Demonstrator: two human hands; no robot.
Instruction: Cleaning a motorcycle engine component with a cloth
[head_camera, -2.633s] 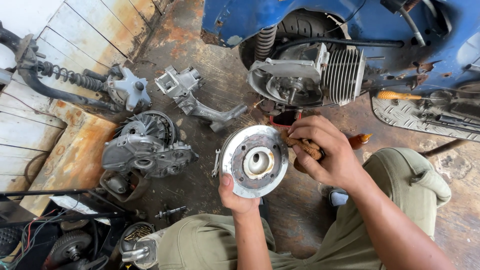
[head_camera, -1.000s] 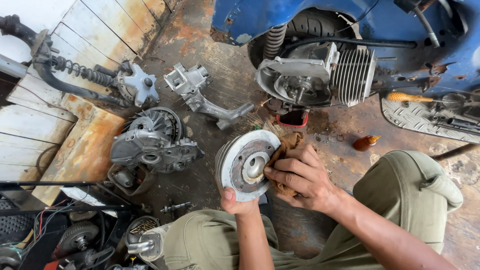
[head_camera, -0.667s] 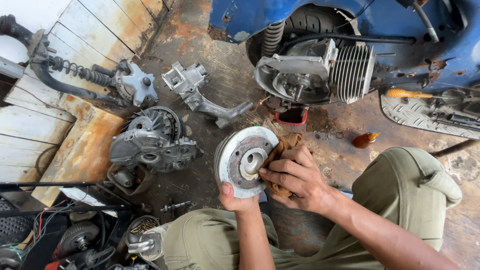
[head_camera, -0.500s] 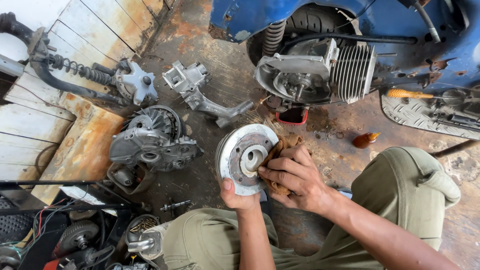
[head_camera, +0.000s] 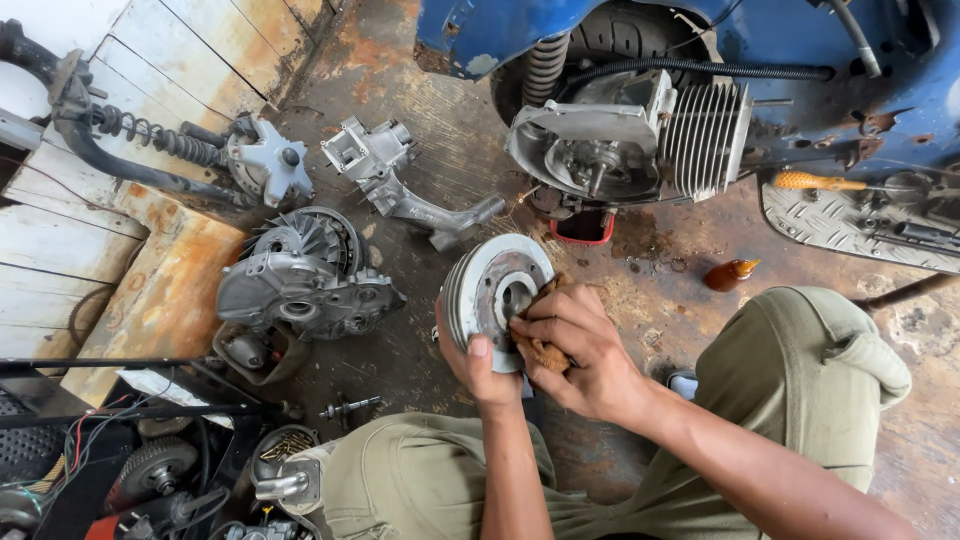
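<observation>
Left hand clamped on the lower rim of a round metal drum, thumb pressed flat on its face, fingers hidden behind. Drum held upright and slightly tilted, above the knees, clear of the stained floor. Right hand closed over a brown rag, pressing it against the drum's face just beside the centre hole. Rag bunched, mostly hidden under the fingers.

Further out: bare engine block with cooling fins, mounted in a blue scooter body, just beyond the drum. Red tray underneath it. Small brown bottle on the floor to the right. To the left, a grey engine casing with a fan wheel, and a cast metal arm lying near. Coil-spring fork resting on pale planks.
</observation>
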